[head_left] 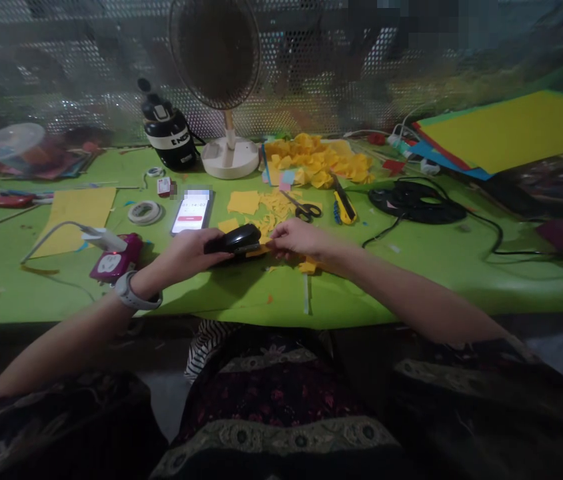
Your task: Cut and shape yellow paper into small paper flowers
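Note:
My left hand (188, 253) is wrapped round a black stapler (239, 237), its jaw pointing right. Just to the right, my right hand (294, 240) pinches a small piece of yellow paper (260, 250) that reaches into the stapler's mouth. How far in it goes is hidden. Behind the hands lie yellow paper scraps (278, 208), a stack of yellow paper squares (244, 201) and black scissors (306, 209). Another yellow paper piece (308, 265) rests under my right wrist.
A phone (191, 215), tape roll (144, 212) and purple plug adapter (118, 257) are on the left. A white fan (230, 159), black bottle (171, 137) and yellow paper flowers (321, 160) stand behind. To the right are a yellow utility knife (345, 205), black cable (494, 227) and coloured sheets (516, 133).

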Motion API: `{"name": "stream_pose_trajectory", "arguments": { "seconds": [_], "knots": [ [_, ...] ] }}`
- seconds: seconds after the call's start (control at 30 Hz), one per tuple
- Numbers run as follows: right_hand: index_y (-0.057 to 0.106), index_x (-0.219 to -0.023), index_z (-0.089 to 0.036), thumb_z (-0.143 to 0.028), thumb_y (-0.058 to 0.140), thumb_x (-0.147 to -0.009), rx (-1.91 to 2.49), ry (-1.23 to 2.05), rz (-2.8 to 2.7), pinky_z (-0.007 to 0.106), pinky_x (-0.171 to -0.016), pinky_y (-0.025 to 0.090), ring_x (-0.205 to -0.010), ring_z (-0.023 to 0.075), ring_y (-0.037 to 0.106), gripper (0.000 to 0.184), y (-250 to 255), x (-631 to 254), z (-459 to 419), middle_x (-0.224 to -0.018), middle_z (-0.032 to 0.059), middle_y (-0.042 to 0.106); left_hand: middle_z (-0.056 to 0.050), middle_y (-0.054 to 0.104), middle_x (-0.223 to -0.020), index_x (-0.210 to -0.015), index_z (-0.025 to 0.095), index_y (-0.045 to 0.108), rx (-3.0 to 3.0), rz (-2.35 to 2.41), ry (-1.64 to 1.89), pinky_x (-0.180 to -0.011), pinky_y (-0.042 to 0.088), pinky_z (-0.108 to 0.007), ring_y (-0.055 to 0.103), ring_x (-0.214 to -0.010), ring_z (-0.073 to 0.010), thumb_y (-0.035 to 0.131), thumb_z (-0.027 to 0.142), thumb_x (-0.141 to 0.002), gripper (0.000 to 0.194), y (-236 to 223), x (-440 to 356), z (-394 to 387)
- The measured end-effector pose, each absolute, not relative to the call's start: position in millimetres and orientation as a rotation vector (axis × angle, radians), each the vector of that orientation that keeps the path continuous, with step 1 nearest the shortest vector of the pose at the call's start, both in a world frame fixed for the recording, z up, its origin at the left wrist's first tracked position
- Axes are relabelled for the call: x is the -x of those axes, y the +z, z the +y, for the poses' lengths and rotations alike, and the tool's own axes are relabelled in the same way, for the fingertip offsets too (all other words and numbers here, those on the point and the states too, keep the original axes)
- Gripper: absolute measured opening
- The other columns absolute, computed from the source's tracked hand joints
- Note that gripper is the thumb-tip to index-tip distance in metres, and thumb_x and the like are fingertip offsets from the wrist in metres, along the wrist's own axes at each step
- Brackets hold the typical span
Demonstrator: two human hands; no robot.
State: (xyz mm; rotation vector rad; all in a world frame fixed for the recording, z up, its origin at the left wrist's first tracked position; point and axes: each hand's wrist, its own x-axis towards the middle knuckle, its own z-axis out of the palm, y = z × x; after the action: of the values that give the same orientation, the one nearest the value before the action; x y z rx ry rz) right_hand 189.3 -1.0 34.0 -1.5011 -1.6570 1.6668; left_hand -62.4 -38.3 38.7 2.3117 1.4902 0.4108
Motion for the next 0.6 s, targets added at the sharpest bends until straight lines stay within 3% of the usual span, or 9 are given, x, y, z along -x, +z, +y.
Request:
{"name": "stream_pose_trajectory", "arguments": {
  "seconds": [0.17, 0.33, 0.5, 0.6],
  "knots": [
    [0.059, -0.064, -0.016, -0.005, 0.068, -0.085, 1.501, 1.62, -1.685, 0.014, -0.036, 0.04, -0.048, 0.0074, 0.06, 0.026, 25.9, -177.8, -1.5, -0.057, 0.0028, 0.066, -0.005, 0.07, -0.081, -0.1, 0.02, 0.07, -2.352, 1.465, 0.331, -0.065, 0.042, -0.03, 0.059, -0.071, -0.0181, 0.061, 0.048, -0.083, 0.034, 38.4, 72.0, -37.9],
    [0.06, -0.07, -0.015, -0.01, 0.065, -0.089, 1.498, 1.573, -1.778, 0.017, -0.04, 0.045, -0.052, 0.0093, 0.064, 0.02, 21.5, -170.5, -1.1, -0.064, 0.0053, 0.07, -0.006, 0.071, -0.086, -0.103, 0.021, 0.07, -2.319, 1.495, 0.307, -0.068, 0.045, -0.031, 0.062, -0.074, -0.0195, 0.061, 0.048, -0.085, 0.034, 35.3, 82.0, -35.5],
    [0.057, -0.064, -0.015, -0.009, 0.072, -0.084, 1.507, 1.536, -1.811, 0.016, -0.039, 0.042, -0.048, 0.0084, 0.062, 0.026, 25.0, -168.8, 0.0, -0.056, 0.0013, 0.066, -0.016, 0.065, -0.127, -0.129, 0.019, 0.059, -2.599, 1.632, 0.566, -0.093, 0.048, -0.045, 0.061, -0.113, -0.0317, 0.059, 0.043, -0.089, 0.047, 36.5, 60.5, -63.6],
    [0.057, -0.062, -0.015, -0.007, 0.072, -0.083, 1.53, 1.515, -1.869, 0.016, -0.041, 0.044, -0.047, 0.0086, 0.061, 0.027, 26.7, -165.4, 3.8, -0.052, 0.0001, 0.063, -0.014, 0.067, -0.125, -0.133, 0.019, 0.057, -2.807, 1.293, 0.511, -0.1, 0.047, -0.042, 0.063, -0.115, -0.027, 0.046, 0.036, -0.097, 0.041, 19.9, 22.3, -90.6]
  ]
}}
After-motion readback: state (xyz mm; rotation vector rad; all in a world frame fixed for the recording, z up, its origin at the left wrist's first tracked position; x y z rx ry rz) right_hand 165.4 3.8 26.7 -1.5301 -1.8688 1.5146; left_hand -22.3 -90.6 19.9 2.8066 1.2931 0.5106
